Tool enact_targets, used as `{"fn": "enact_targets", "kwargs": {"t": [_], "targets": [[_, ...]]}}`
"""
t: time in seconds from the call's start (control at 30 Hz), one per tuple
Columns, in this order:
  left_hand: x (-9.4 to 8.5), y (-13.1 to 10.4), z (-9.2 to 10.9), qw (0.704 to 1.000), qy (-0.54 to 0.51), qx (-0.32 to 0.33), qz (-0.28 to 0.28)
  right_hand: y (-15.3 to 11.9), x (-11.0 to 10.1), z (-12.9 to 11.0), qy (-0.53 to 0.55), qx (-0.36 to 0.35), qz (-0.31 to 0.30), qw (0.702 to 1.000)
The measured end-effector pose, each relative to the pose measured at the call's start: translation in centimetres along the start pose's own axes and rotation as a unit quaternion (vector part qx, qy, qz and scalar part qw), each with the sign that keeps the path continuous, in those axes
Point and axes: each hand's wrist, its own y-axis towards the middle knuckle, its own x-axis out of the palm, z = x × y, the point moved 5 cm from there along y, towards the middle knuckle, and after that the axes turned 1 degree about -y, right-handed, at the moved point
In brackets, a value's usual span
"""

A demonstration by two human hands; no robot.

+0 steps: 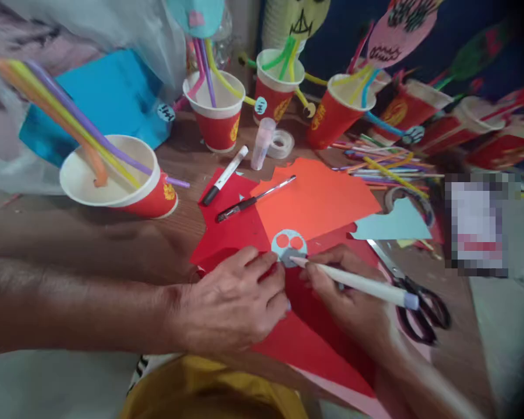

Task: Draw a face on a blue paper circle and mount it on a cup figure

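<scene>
Beyond the near edge of the table (463,291) lay part of a yellow thing (209,390), too partly seen to name. At that edge, pink paper (327,390) stuck out from under a large red sheet (288,343).

Over the red sheet, the left hand (240,297) lay palm down, fingers bent and close together, their tips at the lower left of a small light-blue disc (300,263); whether they gripped it, I could not tell. The right hand (353,305) had its thumb and fingers closed around a white marker (367,283), whose tip met the disc's lower, grey part. The disc, with two red-orange circles on its upper half, lay between the hands. Towards the table's right edge, just beside the right hand, were open scissors (408,297).

Farther in, a black pen (244,205) crossed from red paper onto an orange sheet (314,198), a capped marker (225,176) just left of it. A pale-blue scrap (393,222) lay to the right, partly over a tape roll (421,203).

On the left, a paper cup (144,201) leaned with coloured straws inside, a blue sheet (109,105) behind. Along the far edge stood a glue stick (262,145), a clear tape roll (281,144), loose thin sticks (388,169) and a row of red-and-white cups (216,128).
</scene>
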Motion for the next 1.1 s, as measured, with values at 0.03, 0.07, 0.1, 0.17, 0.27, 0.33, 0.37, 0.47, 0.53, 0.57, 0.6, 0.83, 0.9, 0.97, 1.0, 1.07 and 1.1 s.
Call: {"fn": "enact_targets", "kwargs": {"t": [0.03, 0.07, 0.1, 0.17, 0.27, 0.33, 0.37, 0.47, 0.53, 0.57, 0.6, 0.83, 0.9, 0.97, 1.0, 1.07, 1.1], "targets": [[0.0, -0.1, 0.0, 1.000, 0.000, -0.001, 0.001, -0.1, 0.0, 0.0, 0.003, 0.001, -0.004, 1.000], [0.0, -0.1, 0.1, 1.000, 0.001, -0.002, 0.002, -0.2, -0.1, -0.1, 0.005, 0.002, -0.007, 1.000], [0.0, -0.1, 0.1, 1.000, 0.001, -0.002, 0.002, -0.3, -0.1, -0.1, 0.007, 0.005, -0.011, 1.000], [0.0, -0.1, 0.1, 1.000, 0.003, -0.001, 0.003, -0.3, -0.1, -0.1, 0.008, 0.012, -0.020, 1.000], [0.0, -0.1, 0.2, 1.000, 0.005, 0.002, -0.001, -0.4, 0.0, 0.2, 0.013, 0.032, -0.027, 0.999], [0.0, -0.1, 0.2, 1.000, 0.006, 0.002, -0.006, -0.4, 0.0, 0.4, 0.020, 0.048, -0.022, 0.998], [0.0, -0.1, 0.2, 1.000, 0.007, 0.002, -0.008, -0.4, 0.0, 0.5, 0.023, 0.055, -0.018, 0.998], [0.0, -0.2, 0.2, 1.000, 0.009, 0.004, -0.005, -0.4, 0.0, 0.5, 0.020, 0.056, -0.013, 0.998], [0.0, -0.2, 0.2, 1.000, 0.010, 0.005, -0.001, -0.4, 0.0, 0.4, 0.016, 0.050, -0.017, 0.998], [0.0, -0.2, 0.2, 1.000, 0.010, 0.005, 0.000, -0.5, 0.0, 0.4, 0.014, 0.050, -0.023, 0.998], [0.0, -0.2, 0.2, 1.000, 0.011, 0.004, 0.000, -0.5, 0.0, 0.5, 0.014, 0.053, -0.029, 0.998], [0.0, -0.1, 0.1, 1.000, 0.012, -0.002, -0.001, -0.8, -0.3, 1.5, 0.104, 0.134, -0.024, 0.985], [0.0, -0.1, 0.1, 1.000, 0.008, 0.003, -0.005, -0.8, -0.5, 1.5, 0.116, 0.142, -0.018, 0.983], [0.0, -0.1, 0.1, 1.000, 0.008, 0.002, -0.005, -0.8, -0.4, 1.3, 0.099, 0.130, -0.023, 0.986], [0.0, -0.1, 0.1, 1.000, 0.009, 0.000, -0.006, -0.8, -0.4, 1.2, 0.086, 0.121, -0.028, 0.989], [-0.1, -0.1, 0.1, 1.000, 0.011, -0.004, -0.007, -0.9, -0.3, 1.1, 0.062, 0.104, -0.033, 0.992], [-0.1, -0.1, 0.2, 1.000, 0.011, -0.004, -0.007, -0.9, -0.2, 1.0, 0.054, 0.098, -0.033, 0.993]]}}
